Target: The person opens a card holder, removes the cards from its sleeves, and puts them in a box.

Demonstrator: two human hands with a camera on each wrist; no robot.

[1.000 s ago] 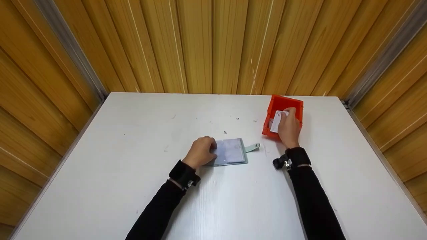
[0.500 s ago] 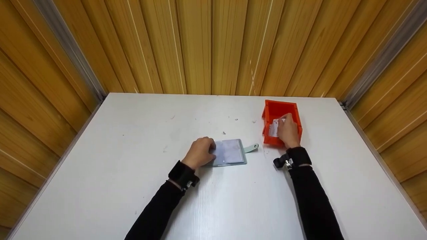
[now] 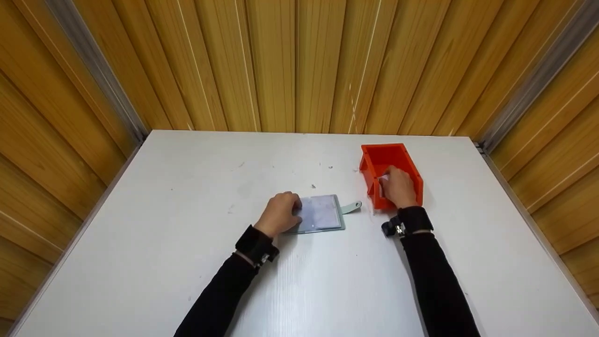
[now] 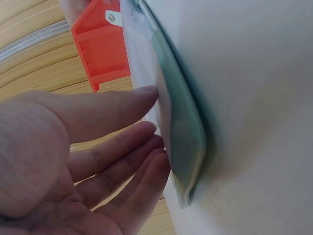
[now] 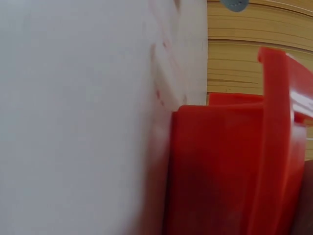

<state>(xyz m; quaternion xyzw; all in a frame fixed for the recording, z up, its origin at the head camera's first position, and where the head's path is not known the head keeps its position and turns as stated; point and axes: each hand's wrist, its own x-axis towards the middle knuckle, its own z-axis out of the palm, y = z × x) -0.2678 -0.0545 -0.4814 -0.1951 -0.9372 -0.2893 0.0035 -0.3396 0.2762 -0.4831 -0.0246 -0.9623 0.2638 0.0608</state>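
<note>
White table (image 3: pixel 140 243), small dark marks (image 3: pixel 313 186) scattered on surface. Pale green booklet (image 3: pixel 323 213) lies near centre, strap (image 3: pixel 352 207) toward 3 o'clock. Red-orange bin (image 3: pixel 383 157) rests at 2 o'clock from booklet, near strap tip.

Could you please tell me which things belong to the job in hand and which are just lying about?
Seemingly in use:
open card wallet under the left hand;
red bin;
white card at the right hand, inside that bin.

Apparently lying about:
small dark specks or marks on the table.
</note>
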